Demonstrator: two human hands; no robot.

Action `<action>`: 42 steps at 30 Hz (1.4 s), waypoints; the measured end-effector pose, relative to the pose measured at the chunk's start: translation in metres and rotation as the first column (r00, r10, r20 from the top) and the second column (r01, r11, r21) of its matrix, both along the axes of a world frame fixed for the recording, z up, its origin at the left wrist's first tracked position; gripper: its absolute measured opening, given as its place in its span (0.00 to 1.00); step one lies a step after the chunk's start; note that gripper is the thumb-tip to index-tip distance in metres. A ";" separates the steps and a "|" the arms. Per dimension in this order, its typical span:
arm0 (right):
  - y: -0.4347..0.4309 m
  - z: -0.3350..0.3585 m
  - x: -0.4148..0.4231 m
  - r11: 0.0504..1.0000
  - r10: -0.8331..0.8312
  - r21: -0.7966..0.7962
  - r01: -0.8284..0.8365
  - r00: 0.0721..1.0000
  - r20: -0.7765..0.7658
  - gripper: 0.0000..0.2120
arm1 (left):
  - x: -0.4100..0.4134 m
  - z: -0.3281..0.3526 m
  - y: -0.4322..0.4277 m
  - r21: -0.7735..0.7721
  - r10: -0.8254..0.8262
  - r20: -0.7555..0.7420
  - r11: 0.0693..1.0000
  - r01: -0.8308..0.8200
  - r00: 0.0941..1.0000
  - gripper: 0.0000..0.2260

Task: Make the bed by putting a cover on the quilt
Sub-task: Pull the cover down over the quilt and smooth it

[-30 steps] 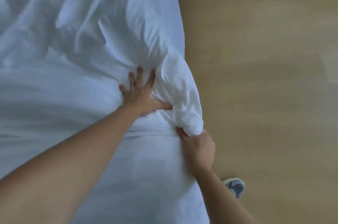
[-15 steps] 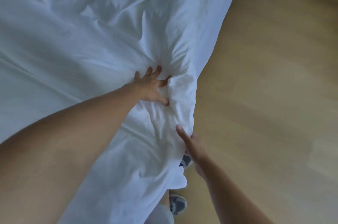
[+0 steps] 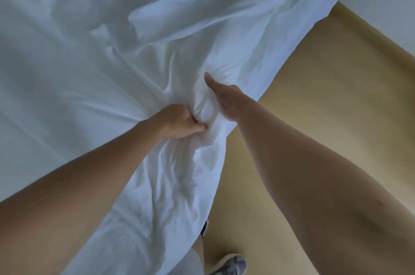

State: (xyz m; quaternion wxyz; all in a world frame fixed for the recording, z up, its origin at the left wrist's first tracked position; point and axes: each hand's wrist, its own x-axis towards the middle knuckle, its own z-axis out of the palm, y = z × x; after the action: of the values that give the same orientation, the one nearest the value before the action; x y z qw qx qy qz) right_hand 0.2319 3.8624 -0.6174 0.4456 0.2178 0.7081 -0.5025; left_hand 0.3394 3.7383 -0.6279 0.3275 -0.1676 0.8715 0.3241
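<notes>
The left hand (image 3: 179,123) is fisting the crumpled white fabric quilt cover (image 3: 89,61) at the bed's edge. The right hand (image 3: 224,99) is clasping the same bunch, thumb on top and fingers hidden. Both should be pulling evenly, gripping firmly.

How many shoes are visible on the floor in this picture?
1: a grey shoe at the bottom edge, on the wooden floor. A second may be hidden under the hanging white cover.

The left hand (image 3: 179,123) is gripping a bunch of the crumpled white fabric cover (image 3: 157,61); the right hand (image 3: 224,99) is clasping it from three o'clock.
</notes>
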 end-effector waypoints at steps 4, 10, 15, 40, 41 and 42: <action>0.021 -0.003 0.020 0.994 -0.090 0.042 0.103 0.967 -0.239 0.18 | 0.001 0.020 0.014 -0.068 0.147 -0.027 0.987 -0.149 0.989 0.12; 0.088 -0.027 0.044 0.986 0.036 0.163 -0.024 0.997 -0.073 0.14 | 0.025 0.038 0.123 -0.035 0.306 -0.105 0.950 -0.311 0.946 0.20; 0.087 -0.024 -0.062 0.932 -0.173 -0.293 0.212 0.973 0.153 0.39 | 0.012 0.009 0.182 0.441 0.718 0.601 0.068 -0.895 0.351 0.28; 0.072 0.018 -0.192 0.937 -0.099 -0.305 0.172 0.966 0.239 0.15 | -0.069 0.038 0.176 0.556 0.421 0.815 -0.761 0.335 -0.398 0.31; 0.068 0.012 -0.193 0.954 -0.076 -0.269 0.135 0.973 0.219 0.15 | -0.070 0.038 0.169 0.554 0.403 0.810 -0.764 0.330 -0.425 0.30; 0.065 0.007 -0.192 0.972 -0.070 -0.210 0.109 0.980 0.188 0.16 | -0.072 0.038 0.161 0.546 0.378 0.806 -0.771 0.327 -0.455 0.26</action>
State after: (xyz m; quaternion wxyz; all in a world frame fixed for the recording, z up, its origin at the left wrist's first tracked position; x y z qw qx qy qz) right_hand 0.0394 3.9272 -0.6104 0.5055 0.2432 0.5948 -0.5757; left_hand 0.2678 3.8997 -0.5904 -0.4556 -0.4049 -0.1758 0.7730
